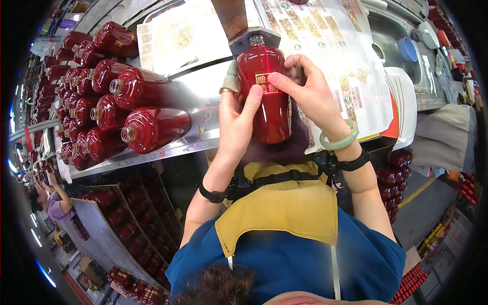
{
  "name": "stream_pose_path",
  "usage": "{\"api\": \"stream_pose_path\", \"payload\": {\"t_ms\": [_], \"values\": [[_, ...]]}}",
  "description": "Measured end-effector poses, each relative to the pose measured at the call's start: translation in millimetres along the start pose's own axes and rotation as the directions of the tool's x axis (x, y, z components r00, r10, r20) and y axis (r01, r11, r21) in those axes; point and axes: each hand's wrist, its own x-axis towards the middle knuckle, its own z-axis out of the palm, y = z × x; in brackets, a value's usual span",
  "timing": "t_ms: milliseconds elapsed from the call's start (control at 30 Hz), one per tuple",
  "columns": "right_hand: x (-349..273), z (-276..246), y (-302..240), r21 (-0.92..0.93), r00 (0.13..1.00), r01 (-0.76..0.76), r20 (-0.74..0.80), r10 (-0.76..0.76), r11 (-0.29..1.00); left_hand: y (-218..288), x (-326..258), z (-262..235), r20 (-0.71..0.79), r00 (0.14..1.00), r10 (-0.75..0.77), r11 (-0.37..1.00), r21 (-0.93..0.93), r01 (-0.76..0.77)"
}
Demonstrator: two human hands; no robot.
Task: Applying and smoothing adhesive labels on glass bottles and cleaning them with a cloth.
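A glossy dark red glass bottle (270,119) lies in front of me, its bare threaded neck pointing away, toward a metal block (254,39). My left hand (235,119) is closed around its left side, with the thumb on the front face. On one left finger is a pale cloth finger cover (230,80). My right hand (312,94) grips the other side, its thumb pressing the right part of a gold label (263,80) on the bottle. The fingertips behind the glass are hidden. Dark cloth (301,133) shows beside the bottle's base.
Many red bottles lie stacked at the left, the nearest bottle (155,129) beside the metal table edge (201,147). Sheets of gold labels (325,56) cover the right; another sheet (178,38) lies behind. At far right is a sink with a blue bowl (407,49). Another person (58,203) works at far left.
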Motion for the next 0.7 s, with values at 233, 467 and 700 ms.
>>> {"api": "stream_pose_path", "payload": {"t_ms": [233, 467, 700], "values": [[1.7, -3.9, -0.6, 0.001, 0.999, -0.027, 0.019, 0.027, 1.000, 9.2, 1.8, -5.9, 0.055, 0.997, -0.054, 0.991, -0.118, 0.060], [1.1, -7.9, 0.8, -0.045, 0.999, -0.012, 0.034, 0.013, 0.999, 3.8, 0.2, 4.6, -0.021, 1.000, 0.000, 0.998, 0.058, 0.001], [0.4, -17.4, -36.3, -0.506, 0.859, 0.474, 0.085, -0.505, 0.721, 3.7, -1.2, 14.7, -0.057, 0.995, 0.082, 0.993, 0.085, -0.077]]}}
